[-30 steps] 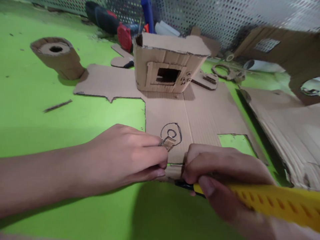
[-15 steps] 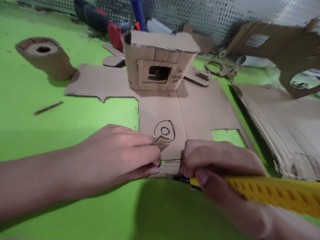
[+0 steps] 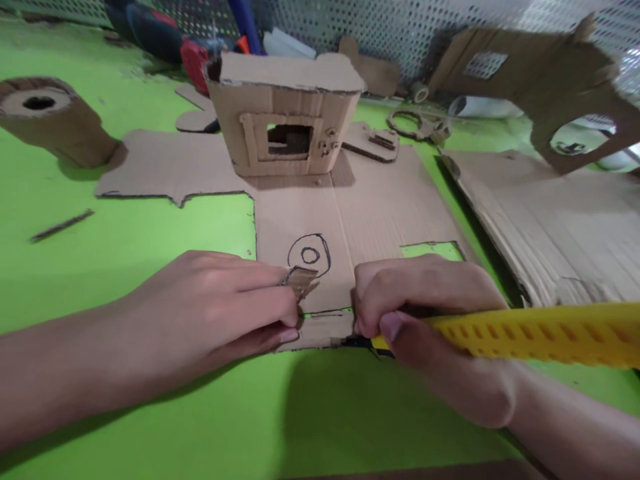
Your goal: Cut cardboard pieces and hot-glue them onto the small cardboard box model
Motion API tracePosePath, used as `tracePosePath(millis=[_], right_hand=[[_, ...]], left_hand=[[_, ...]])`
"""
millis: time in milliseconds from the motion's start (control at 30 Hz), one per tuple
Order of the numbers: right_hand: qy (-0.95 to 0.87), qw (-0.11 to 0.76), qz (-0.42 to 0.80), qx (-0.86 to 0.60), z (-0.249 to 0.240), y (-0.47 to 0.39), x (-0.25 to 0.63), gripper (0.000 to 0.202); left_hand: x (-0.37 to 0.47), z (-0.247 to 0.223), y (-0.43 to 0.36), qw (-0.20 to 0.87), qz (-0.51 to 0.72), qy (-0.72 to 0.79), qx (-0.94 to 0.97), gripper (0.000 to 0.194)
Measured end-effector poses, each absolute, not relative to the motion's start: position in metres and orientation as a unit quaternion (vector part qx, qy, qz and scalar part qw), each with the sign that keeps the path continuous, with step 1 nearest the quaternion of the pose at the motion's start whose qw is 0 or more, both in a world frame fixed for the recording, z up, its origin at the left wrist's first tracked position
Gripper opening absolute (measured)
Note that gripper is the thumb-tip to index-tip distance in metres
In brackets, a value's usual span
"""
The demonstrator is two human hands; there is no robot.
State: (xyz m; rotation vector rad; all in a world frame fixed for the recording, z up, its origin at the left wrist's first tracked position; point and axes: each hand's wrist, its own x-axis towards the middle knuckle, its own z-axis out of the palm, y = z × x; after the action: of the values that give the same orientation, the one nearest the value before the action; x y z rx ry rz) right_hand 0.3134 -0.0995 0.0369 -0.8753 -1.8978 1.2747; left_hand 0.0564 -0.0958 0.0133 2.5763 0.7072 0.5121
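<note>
My right hand [image 3: 430, 313] is wrapped round a yellow utility knife [image 3: 540, 333], its dark tip touching a narrow cardboard strip [image 3: 327, 327] by the near edge of a flat cardboard sheet [image 3: 295, 213]. On the left end of that strip, my left hand [image 3: 240, 300] presses down with its fingers closed. A small folded cardboard piece [image 3: 301, 280] sticks out from between those fingers. Just beyond it, two black rings are drawn on the sheet. The blade's cutting edge is too small to make out.
Behind my hands a cardboard box with a window [image 3: 285, 120] stands on the sheet. A cardboard tube [image 3: 75, 133] is at the left. Stacked cardboard [image 3: 555, 213] lies right, below an upright cut-out panel [image 3: 525, 73]. A red and black power tool [image 3: 150, 33] lies at the back.
The whole scene has shifted left in view. The rear end of the knife's handle sits higher, while its tip stays on the strip. Both hands keep their grip.
</note>
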Motion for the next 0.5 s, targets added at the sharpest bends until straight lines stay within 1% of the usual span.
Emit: tracePosePath(millis=[300,500], right_hand=[[-0.714,0.349,0.500,-0.345,0.035,-0.101,0.317,0.022],[-0.660,0.381,0.518,-0.389,0.025,-0.102,0.327,0.021]], left_hand=[[0.056,0.012,-0.096,0.219,0.189,0.265,0.920,0.018],[0.056,0.009,-0.096,0.223,0.197,0.257,0.919,0.014]])
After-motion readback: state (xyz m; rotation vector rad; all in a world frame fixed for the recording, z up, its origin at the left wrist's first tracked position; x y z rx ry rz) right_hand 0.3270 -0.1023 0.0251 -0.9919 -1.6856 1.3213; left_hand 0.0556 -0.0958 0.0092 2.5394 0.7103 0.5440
